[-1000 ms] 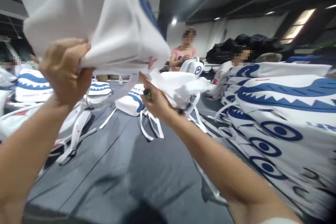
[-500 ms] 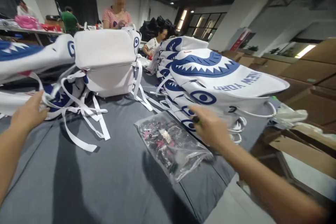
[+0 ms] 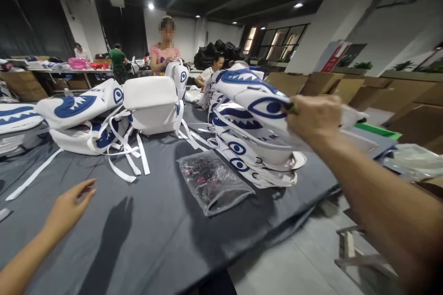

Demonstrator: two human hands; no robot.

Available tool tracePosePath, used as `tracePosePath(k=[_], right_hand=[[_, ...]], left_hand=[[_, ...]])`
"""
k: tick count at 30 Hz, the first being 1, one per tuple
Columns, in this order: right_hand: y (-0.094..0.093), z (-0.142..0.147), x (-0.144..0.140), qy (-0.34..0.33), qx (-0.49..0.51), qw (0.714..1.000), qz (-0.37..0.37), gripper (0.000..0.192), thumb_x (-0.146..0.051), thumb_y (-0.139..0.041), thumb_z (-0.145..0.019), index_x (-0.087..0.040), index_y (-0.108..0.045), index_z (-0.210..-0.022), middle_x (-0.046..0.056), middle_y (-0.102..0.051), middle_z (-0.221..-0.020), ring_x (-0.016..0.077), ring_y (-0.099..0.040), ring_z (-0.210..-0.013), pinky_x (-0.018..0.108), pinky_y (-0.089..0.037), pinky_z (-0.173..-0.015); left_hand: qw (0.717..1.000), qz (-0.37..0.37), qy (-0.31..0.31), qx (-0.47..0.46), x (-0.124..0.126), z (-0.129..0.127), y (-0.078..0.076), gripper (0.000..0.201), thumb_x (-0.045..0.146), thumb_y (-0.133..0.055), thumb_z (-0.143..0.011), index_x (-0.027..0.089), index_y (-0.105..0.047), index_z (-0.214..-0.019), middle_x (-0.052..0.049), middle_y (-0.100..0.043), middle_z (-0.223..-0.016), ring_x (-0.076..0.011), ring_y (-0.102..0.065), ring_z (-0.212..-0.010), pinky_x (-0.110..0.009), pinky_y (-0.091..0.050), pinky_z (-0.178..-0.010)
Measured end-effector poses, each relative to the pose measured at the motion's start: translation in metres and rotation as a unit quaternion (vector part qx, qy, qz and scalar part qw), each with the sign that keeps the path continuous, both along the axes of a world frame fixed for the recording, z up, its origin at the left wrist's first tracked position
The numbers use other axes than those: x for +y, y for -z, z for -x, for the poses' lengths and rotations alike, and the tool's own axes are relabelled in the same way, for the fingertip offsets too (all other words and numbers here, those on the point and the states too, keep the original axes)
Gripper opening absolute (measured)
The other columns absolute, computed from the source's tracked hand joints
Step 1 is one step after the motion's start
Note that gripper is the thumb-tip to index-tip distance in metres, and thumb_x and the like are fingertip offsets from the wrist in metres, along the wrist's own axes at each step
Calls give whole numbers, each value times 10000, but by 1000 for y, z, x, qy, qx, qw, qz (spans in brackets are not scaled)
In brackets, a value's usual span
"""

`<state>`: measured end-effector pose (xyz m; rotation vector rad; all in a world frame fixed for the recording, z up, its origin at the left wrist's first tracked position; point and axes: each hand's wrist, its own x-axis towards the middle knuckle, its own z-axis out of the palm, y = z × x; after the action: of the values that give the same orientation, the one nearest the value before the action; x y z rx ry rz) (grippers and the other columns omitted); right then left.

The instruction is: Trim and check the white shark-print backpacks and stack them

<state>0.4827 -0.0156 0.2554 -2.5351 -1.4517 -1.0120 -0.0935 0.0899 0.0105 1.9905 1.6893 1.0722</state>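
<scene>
My right hand grips the top white bag with a blue shark face and lifts its near end off a stack of the same bags at the table's right side. A small dark-green object shows between that hand's fingers. My left hand hovers open over the grey table cover at the lower left and holds nothing. A clear plastic pouch of small dark and pink parts lies between the two hands.
More white shark bags with loose straps lie at the back left. A person in a striped top stands behind the table; others work further back. Cardboard boxes line the right. The table's edge drops to the floor.
My left hand let go of the white bag, which now stands at the back of the table. My right hand moved to the stack and took hold of the top bag.
</scene>
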Motion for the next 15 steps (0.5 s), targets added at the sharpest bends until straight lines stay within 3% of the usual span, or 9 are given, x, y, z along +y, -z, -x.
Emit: tracePosePath(k=[2,4,5,7,9,11,12,15], right_hand=[[-44,29,-42,-17,-16,995,-93,376,-358,-489,-996,-67,-709,-1086,202,-725,-944,224,-619,-849,381,-301,-780],[-80,63,-85,-59,0,983,-176,426,-455,-496,-996,-109,-726,-1092,147,-722,-906,202,-609,-846,360,-301,-733],[-93,81,-106,-93,15,973,-210,429,-491,-518,-980,-132,-738,-1065,117,-714,-879,185,-598,-833,345,-298,-708],[-108,113,-143,-185,53,946,-261,375,-509,-603,-922,-165,-748,-962,55,-683,-814,139,-556,-774,317,-303,-678],[-109,138,-173,-280,110,907,-295,308,-472,-710,-842,-164,-719,-843,8,-632,-752,100,-497,-707,287,-322,-655],[-100,154,-194,-359,220,854,-305,290,-417,-773,-778,-151,-663,-749,-21,-578,-696,83,-466,-661,262,-342,-623],[-91,161,-202,-394,296,819,-295,292,-399,-786,-758,-148,-640,-727,-29,-565,-682,80,-467,-647,252,-353,-606],[-49,176,-217,-430,505,698,-269,329,-435,-791,-713,-158,-614,-726,-40,-567,-656,81,-475,-597,228,-363,-547]], left_hand=[[991,85,19,-100,-37,-40,3,426,599,-680,-720,301,-696,-1025,-14,-762,-1037,-295,-709,-989,-415,-551,-888],[956,182,95,-210,-74,-96,8,654,712,-723,-617,214,-684,-1038,-105,-746,-1035,-307,-699,-1001,-410,-545,-877],[925,241,135,-261,-92,-127,12,744,758,-730,-590,189,-669,-1066,-131,-736,-1017,-304,-705,-962,-414,-548,-844],[831,351,243,-358,-128,-184,16,792,789,-684,-671,194,-619,-1189,-160,-704,-1137,-289,-695,-1042,-437,-538,-885],[768,370,279,-443,-159,-224,16,776,846,-513,-779,211,-604,-1217,-156,-698,-1150,-290,-680,-1098,-468,-535,-904],[746,323,246,-528,-181,-233,9,719,812,-356,-884,220,-609,-1206,-137,-706,-1138,-291,-670,-1132,-472,-546,-909],[745,284,213,-565,-189,-225,4,664,759,-322,-931,226,-602,-1210,-124,-706,-1154,-281,-662,-1154,-455,-554,-917],[761,143,67,-630,-206,-159,-16,406,526,-496,-967,254,-533,-1266,-72,-679,-1241,-209,-661,-1153,-352,-575,-919]])
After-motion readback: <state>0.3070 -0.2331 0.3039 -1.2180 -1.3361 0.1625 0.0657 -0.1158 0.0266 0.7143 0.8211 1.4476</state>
